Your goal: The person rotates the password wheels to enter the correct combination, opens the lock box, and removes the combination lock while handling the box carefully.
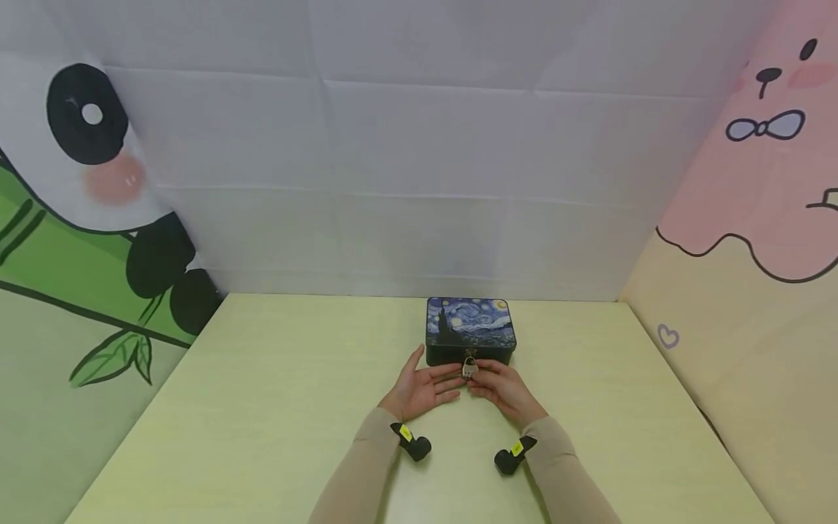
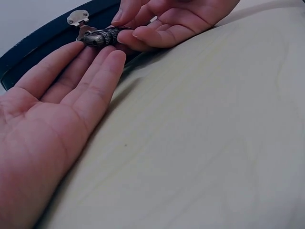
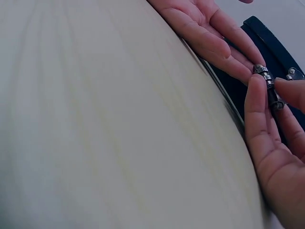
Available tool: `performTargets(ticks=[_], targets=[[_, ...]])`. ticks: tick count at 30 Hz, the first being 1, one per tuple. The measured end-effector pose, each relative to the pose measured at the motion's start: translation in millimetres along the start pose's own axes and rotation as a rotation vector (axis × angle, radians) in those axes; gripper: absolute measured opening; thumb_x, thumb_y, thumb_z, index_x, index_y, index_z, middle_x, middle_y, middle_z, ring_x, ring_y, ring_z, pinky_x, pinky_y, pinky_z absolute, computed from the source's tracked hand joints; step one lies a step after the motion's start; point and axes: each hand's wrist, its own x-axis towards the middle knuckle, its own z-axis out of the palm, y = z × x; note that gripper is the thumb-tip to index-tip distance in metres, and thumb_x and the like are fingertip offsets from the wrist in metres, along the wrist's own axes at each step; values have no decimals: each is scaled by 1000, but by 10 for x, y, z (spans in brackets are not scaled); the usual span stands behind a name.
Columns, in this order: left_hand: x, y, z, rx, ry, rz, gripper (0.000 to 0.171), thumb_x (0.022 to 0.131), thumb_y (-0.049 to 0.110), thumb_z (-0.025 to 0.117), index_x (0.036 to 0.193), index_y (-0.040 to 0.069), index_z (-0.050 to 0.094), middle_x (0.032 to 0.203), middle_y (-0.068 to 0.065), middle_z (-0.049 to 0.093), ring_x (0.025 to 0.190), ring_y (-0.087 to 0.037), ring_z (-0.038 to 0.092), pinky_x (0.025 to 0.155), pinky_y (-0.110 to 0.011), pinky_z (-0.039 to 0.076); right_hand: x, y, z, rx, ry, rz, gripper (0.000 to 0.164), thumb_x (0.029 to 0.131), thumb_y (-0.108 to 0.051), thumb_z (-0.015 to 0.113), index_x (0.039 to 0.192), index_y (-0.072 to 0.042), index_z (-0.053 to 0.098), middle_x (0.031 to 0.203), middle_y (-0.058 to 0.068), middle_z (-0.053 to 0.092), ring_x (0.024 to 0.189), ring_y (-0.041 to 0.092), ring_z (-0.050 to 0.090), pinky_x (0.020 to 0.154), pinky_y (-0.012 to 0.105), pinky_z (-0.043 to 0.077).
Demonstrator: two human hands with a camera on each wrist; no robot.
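A small combination padlock (image 1: pixel 469 368) hangs at the front latch (image 2: pixel 78 19) of a dark tin box (image 1: pixel 471 324) with a swirling night-sky painting on its lid. My left hand (image 1: pixel 422 389) lies palm up, its straight fingers under and against the padlock, the thumb spread away from it. From the other side, my right hand (image 1: pixel 505 389) pinches the padlock's numbered dials (image 3: pixel 267 76) between thumb and fingers. The lid of the box is down. In the left wrist view, right-hand fingertips cover part of the lock body.
The box stands near the back edge of a pale yellow table (image 1: pixel 294 407). Behind it hangs a creased white sheet (image 1: pixel 419 145). Cartoon-printed panels flank the table left and right. Each wrist wears a small black camera (image 1: pixel 416 445).
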Motion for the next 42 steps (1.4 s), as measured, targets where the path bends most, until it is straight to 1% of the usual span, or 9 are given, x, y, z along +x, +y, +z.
performTargets(ticks=[5,15,23,27,30,33,38,42], targets=[[3,0,1,-17,-4,-1,93,101,66,12,154,-10,12,161,-26,10,149,-36,14,120,-47,21,4,9,5,-14,6,-9,43,101,4,50,139,17,34,105,8,62,85,14,68,79,25,58],[3,-11,-6,-28,1,4,95,100,68,16,154,-10,12,161,-26,9,149,-36,13,121,-47,20,5,-2,49,-11,35,0,36,100,7,48,133,16,38,94,6,63,77,12,67,72,24,59],[19,-10,-29,-14,-10,2,92,101,65,12,155,-9,11,161,-26,9,149,-36,12,121,-46,19,22,9,34,-44,30,-13,40,101,4,50,136,17,36,98,8,62,77,12,67,73,24,59],[15,-10,-25,-16,-15,3,93,101,66,12,155,-10,10,161,-27,8,149,-36,11,121,-46,19,16,-2,44,-34,40,2,36,101,2,50,133,14,40,98,7,63,78,13,67,73,25,59],[15,-14,-22,-25,-13,6,94,101,67,15,154,-10,11,161,-27,9,149,-36,12,121,-47,19,3,-15,51,-18,52,15,34,102,-1,50,133,13,42,100,8,64,79,15,67,74,27,59],[16,-27,-29,-30,-4,8,95,101,67,18,154,-11,13,160,-28,10,149,-37,13,121,-47,20,-9,-12,42,-8,49,20,39,103,-3,48,136,15,39,103,9,63,81,16,67,76,27,59],[24,-52,-41,-19,12,15,93,101,66,22,153,-11,16,160,-28,13,148,-37,16,120,-46,24,-18,8,17,-18,21,9,44,102,2,50,140,17,34,107,10,61,85,15,67,80,27,59],[42,-66,-40,18,28,34,90,103,62,26,153,-12,17,160,-28,15,147,-38,19,118,-47,28,-11,17,9,-27,3,-9,44,101,4,51,139,18,34,107,10,61,86,14,68,81,27,58]])
